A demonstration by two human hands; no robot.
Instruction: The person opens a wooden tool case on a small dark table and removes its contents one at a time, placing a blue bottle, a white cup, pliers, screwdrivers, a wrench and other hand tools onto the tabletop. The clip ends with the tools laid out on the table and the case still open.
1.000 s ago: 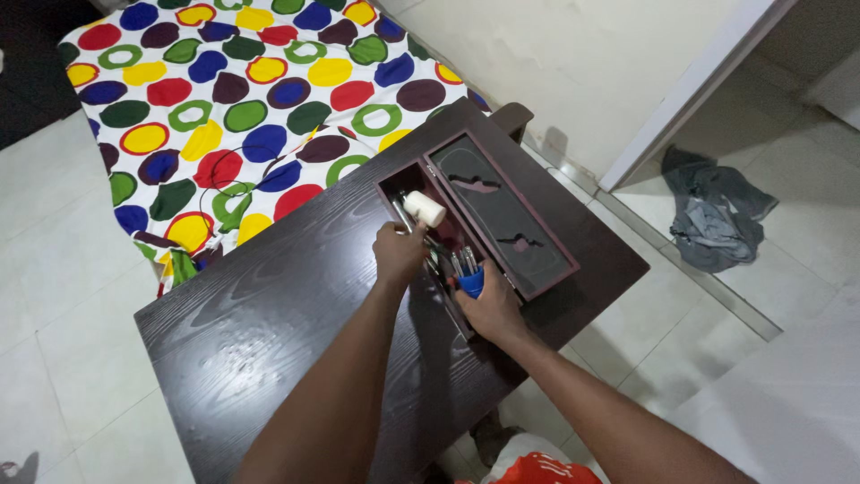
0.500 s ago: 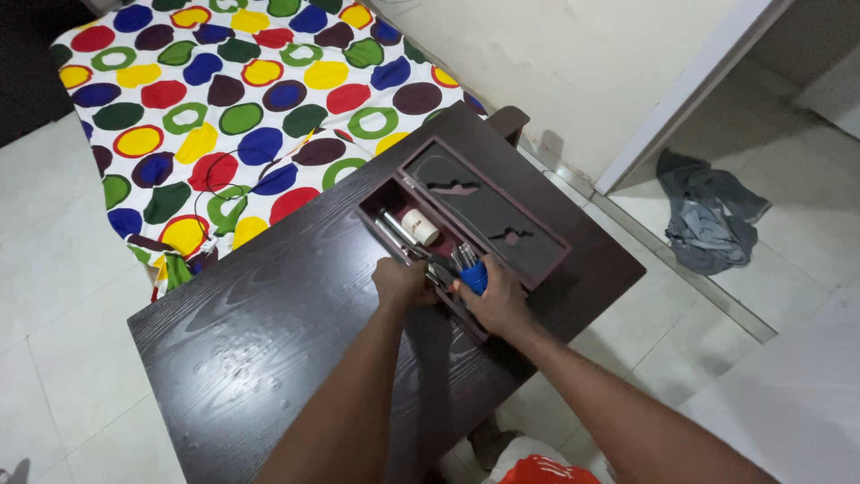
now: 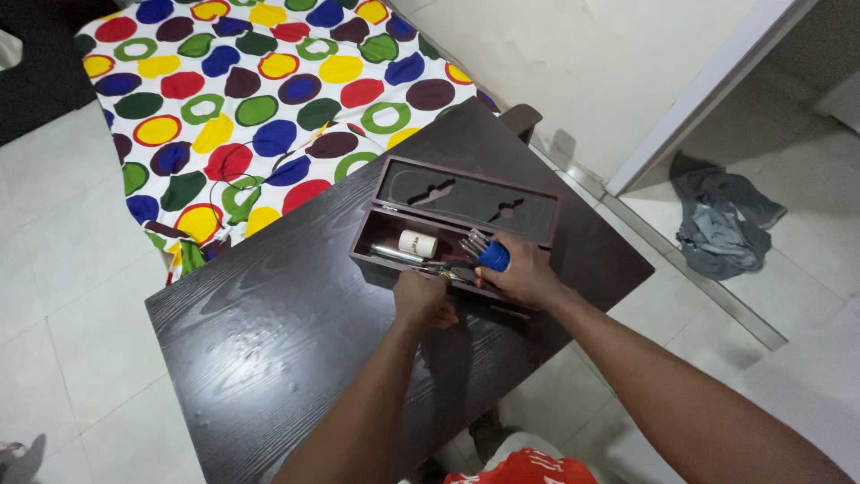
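From the head camera, one dark wooden case (image 3: pixel 376 240) lies open on one dark wood-grain table (image 3: pixel 269 323), and everything else is placed from it. Its hinged lid (image 3: pixel 466 193) lies flat on the far side, lined dark with two cut-out shapes, and reaches toward the table's far corner near the wall; a narrow band of tabletop separates the case from the table's right-hand edge, beyond which is pale tile floor. Toward the viewer and to the left of the case, the tabletop is a broad bare stretch down to the near edge. The left hand (image 3: pixel 423 300) is clenched at the case's near wall, and what it grips, if anything, is hidden under the knuckles. The right hand (image 3: pixel 528 276) is at the case's right end, grasping one blue-handled holder (image 3: pixel 493 257) from which several thin metal rods fan out. Inside the case, left of the hands, lie one white cylindrical mallet head (image 3: pixel 417 243) and one metal tube (image 3: pixel 385 254). Beyond the case's left end, one spotted cloth (image 3: pixel 251 99) covers a bed. Well to the right of the case, one grey rag (image 3: pixel 721 220) lies crumpled on the floor.
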